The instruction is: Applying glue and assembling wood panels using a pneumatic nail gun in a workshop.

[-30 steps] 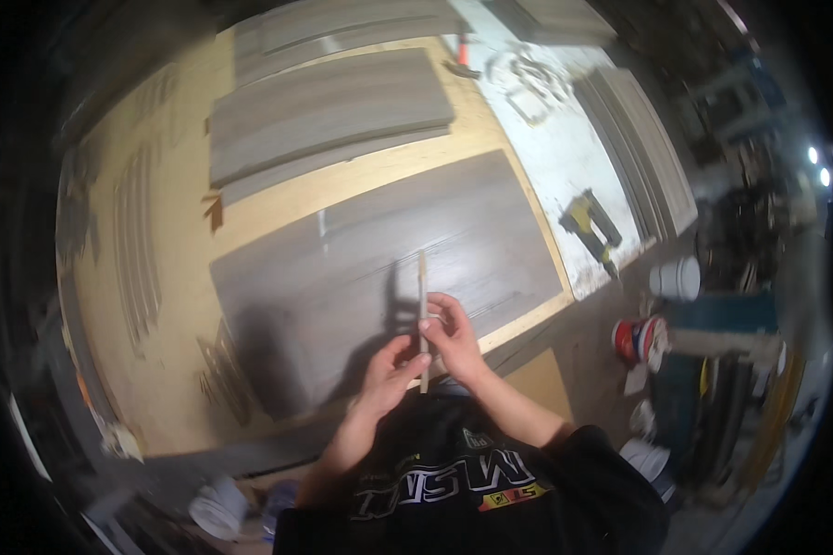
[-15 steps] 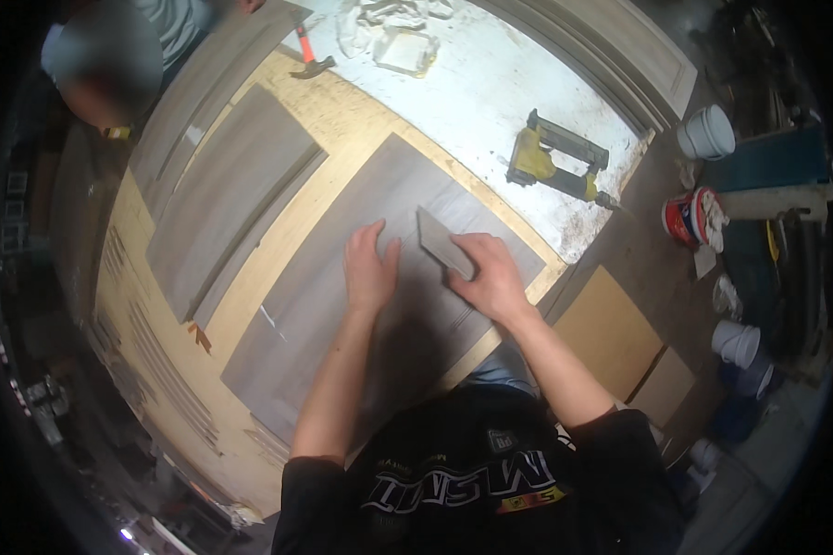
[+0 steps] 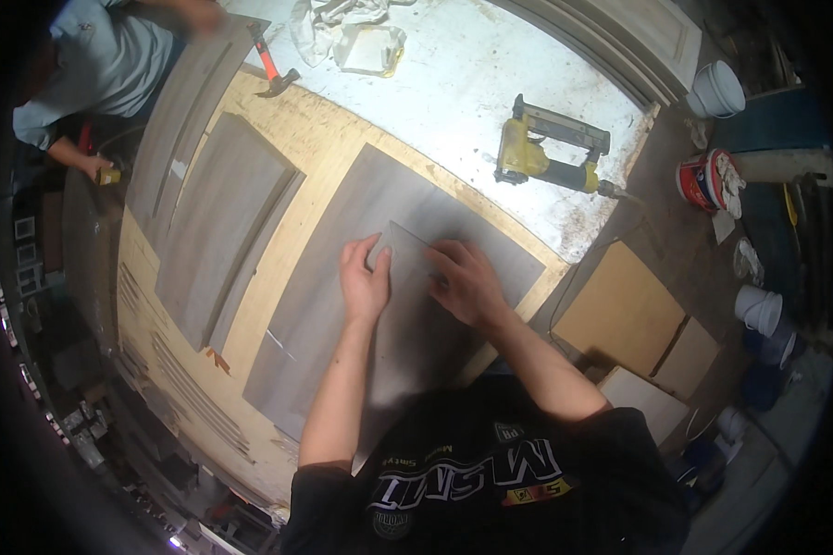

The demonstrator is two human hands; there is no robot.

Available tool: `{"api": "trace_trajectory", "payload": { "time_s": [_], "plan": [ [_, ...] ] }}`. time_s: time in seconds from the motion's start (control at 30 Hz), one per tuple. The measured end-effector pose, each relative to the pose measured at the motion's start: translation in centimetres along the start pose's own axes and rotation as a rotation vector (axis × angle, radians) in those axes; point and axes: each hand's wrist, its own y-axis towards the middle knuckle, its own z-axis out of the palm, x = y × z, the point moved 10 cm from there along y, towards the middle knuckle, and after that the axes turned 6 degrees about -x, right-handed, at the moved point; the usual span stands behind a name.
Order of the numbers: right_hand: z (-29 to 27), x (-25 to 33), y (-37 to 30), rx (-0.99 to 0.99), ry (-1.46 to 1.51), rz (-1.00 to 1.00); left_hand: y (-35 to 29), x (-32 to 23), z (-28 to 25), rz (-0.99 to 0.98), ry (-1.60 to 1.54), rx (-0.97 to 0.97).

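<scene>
In front of me a grey wood-grain panel (image 3: 333,245) lies flat on the pale worktable. My right hand (image 3: 472,287) has its fingers bent over the right side of a small flat grey piece (image 3: 402,248), gripping it low over the panel. The hand's fingertips are slightly blurred and partly in shadow. At the piece's left side is my left hand (image 3: 363,285), thumb and fingers curved with a gap between them. Whether it touches the piece is hard to tell. The lower part of the piece blends into the panel's similar grey.
A yellow-and-black nail gun (image 3: 551,153) with a hose lies on the white surface. A red-handled hammer (image 3: 272,67) and a plastic tray (image 3: 370,48) are farther back. More grey panels (image 3: 227,217) lie left. A co-worker (image 3: 111,69) stands far left; buckets (image 3: 713,90) stand right.
The small grey piece has moved left and lower, from raised and tilted to nearly flat over the panel. My right hand moved with it. The co-worker's arms have shifted; my view has turned slightly.
</scene>
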Motion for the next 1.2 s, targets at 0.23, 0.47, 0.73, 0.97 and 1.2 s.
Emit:
{"api": "trace_trajectory", "payload": {
  "time_s": [0.23,0.47,0.73,0.97,1.2],
  "plan": [
    [0.1,0.0,0.4,0.022,-0.011,0.004,0.0,-0.1,0.1,0.018,0.035,0.015],
    [0.1,-0.6,0.1,0.016,-0.018,0.000,0.1,-0.2,0.4,-0.007,0.034,0.018],
    [-0.2,-0.3,0.2,0.077,-0.031,0.014,1.1,-0.1,1.8,-0.007,0.097,-0.015],
    [-0.7,-1.7,-0.3,0.099,0.038,0.058,1.3,0.6,2.3,-0.040,0.033,0.014],
    [-9.6,-8.3,-11.1,-0.184,0.227,0.831,1.1,0.0,2.1,-0.025,0.091,0.014]
  ]
}}
